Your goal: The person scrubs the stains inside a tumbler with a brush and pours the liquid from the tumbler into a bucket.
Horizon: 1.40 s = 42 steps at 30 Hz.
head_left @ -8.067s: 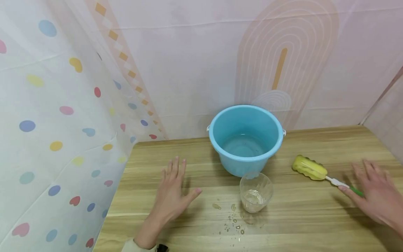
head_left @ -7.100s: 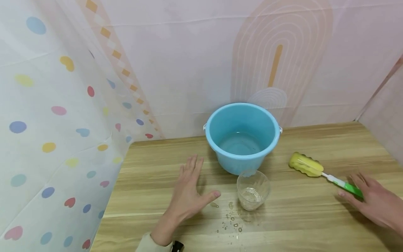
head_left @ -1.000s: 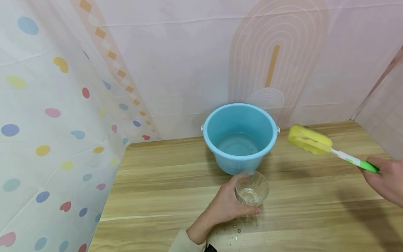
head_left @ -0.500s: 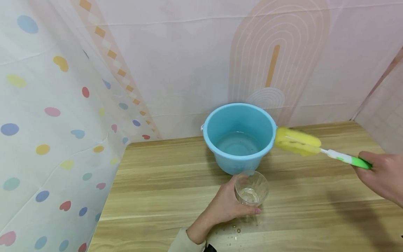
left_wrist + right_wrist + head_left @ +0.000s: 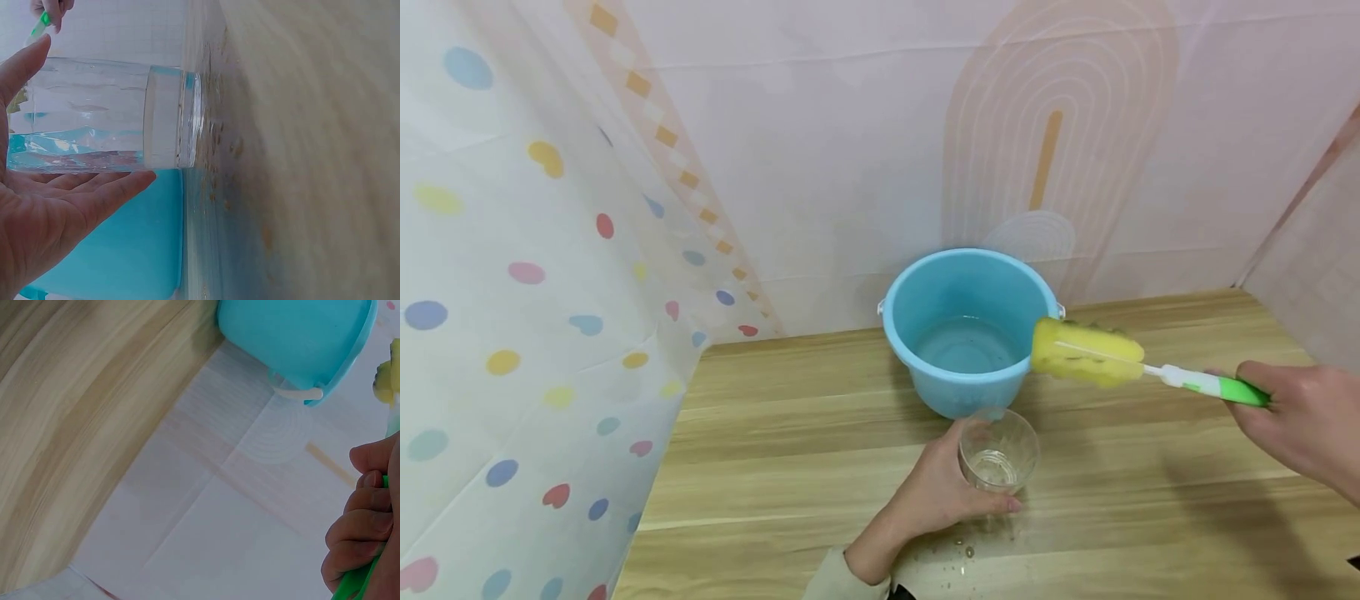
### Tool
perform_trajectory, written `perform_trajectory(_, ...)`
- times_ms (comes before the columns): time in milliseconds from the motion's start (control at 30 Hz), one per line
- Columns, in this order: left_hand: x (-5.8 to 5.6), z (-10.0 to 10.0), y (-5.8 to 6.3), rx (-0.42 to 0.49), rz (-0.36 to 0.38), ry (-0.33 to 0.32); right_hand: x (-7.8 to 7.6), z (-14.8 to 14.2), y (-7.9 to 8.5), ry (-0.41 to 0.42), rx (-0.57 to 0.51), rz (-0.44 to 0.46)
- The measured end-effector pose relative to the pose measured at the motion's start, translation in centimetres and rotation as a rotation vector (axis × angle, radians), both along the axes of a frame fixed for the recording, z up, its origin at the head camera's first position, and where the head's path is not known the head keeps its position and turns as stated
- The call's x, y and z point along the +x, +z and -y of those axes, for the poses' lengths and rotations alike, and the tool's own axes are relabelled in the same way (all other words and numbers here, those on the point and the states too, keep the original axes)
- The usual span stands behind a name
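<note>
A clear cup (image 5: 1000, 454) stands upright on the wooden table, and my left hand (image 5: 936, 483) holds it, thumb on the near side and fingers on the far side. The left wrist view shows the cup's base (image 5: 172, 119) at the tabletop. My right hand (image 5: 1303, 412) grips the green end of a sponge bottle brush (image 5: 1090, 354) with a white and green handle. The brush is raised, its yellow sponge head overlapping the right rim of a blue bucket (image 5: 972, 396) in the head view. In the right wrist view, curled fingers (image 5: 359, 534) wrap the green handle.
Shallow water (image 5: 967, 343) lies in the bucket, which stands just behind the cup. Water drops (image 5: 968, 552) dot the tabletop (image 5: 760, 467) near the left wrist. A patterned cloth (image 5: 820, 167) hangs behind the table, and a dotted one (image 5: 512, 417) along the left.
Earlier both hands were open and the brush lay on the table. Since then the left hand has taken hold of the cup. The right has lifted the brush and moved it left to the bucket.
</note>
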State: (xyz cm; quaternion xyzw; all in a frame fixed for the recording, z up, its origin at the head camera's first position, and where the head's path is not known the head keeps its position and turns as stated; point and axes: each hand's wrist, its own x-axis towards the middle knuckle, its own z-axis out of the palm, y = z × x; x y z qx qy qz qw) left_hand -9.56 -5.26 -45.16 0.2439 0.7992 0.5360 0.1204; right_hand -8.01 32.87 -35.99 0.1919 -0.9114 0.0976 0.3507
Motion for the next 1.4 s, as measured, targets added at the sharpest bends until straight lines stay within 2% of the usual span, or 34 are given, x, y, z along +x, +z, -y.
perform_trajectory(300,0.0,0.0,0.1,0.001,-0.005,-0.001,0.3,1.2,0.7,0.033,0.004,-0.014)
perform_trajectory(467,-0.2,0.0,0.2,-0.002,-0.008,0.0,0.5,2.0,1.3,0.026,0.045,0.012)
perform_trajectory(633,0.0,0.1,0.2,0.002,-0.011,-0.009,0.4,2.5,1.4,0.049,0.078,-0.015)
perform_trajectory(833,0.2,0.0,-0.2,0.032,-0.007,-0.029,0.4,2.8,0.9,0.103,0.117,-0.036)
perform_trajectory(1133,-0.2,0.1,-0.3,0.097,-0.007,-0.059,-0.1,3.0,1.2,0.088,0.177,0.006)
perform_trajectory(1400,-0.2,-0.1,-0.2,0.11,-0.009,-0.074,-0.5,3.2,1.7,0.178,0.223,-0.008)
